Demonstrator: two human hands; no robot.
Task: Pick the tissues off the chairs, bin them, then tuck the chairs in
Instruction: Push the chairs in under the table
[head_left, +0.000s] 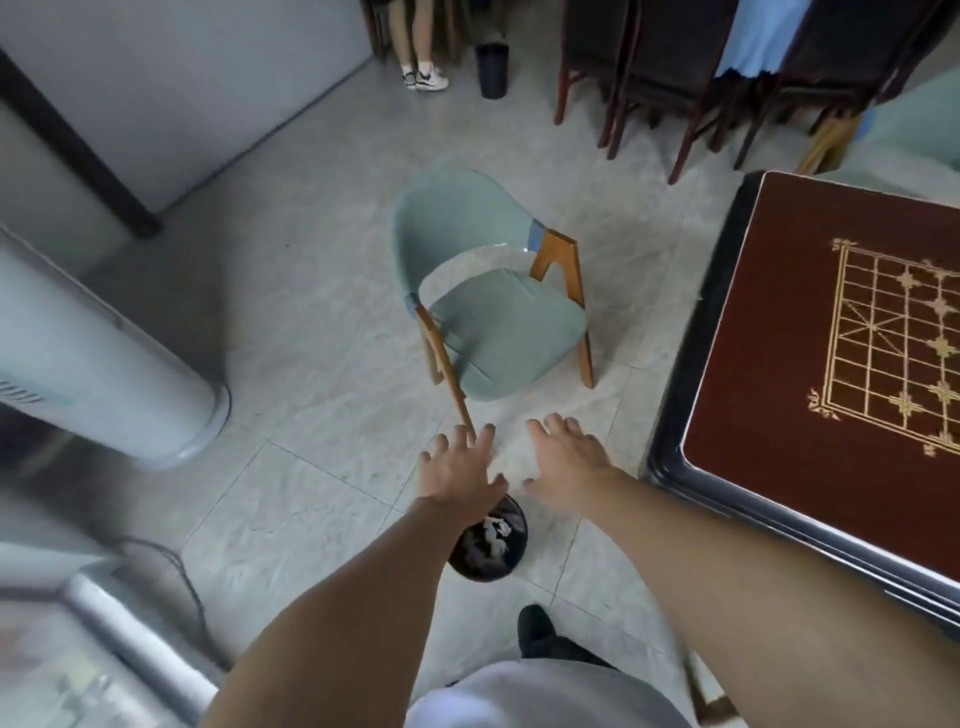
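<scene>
Binning looks done for this chair; tucking-in is the step in hand. Both hands reach forward with fingers spread and nothing in them: left hand (460, 470), right hand (566, 457), side by side above the floor, short of the chair (493, 306). Chair seat shows no tissue; it stands apart from the desk (810, 332), turned partly away from it. White crumpled tissues (496, 532) lie inside the black bin (488, 545), just under the left wrist. Next move, by my reading: take hold of the chair's frame or back, turn it and slide it toward the desk edge. Floor is pale tile. Dark-red desk top with an inlaid board grid. White fan or heater unit (104, 364) at left; dark stacked chairs (675, 62) and a second bin (493, 70) at the far wall; another person's legs (421, 47) there.
</scene>
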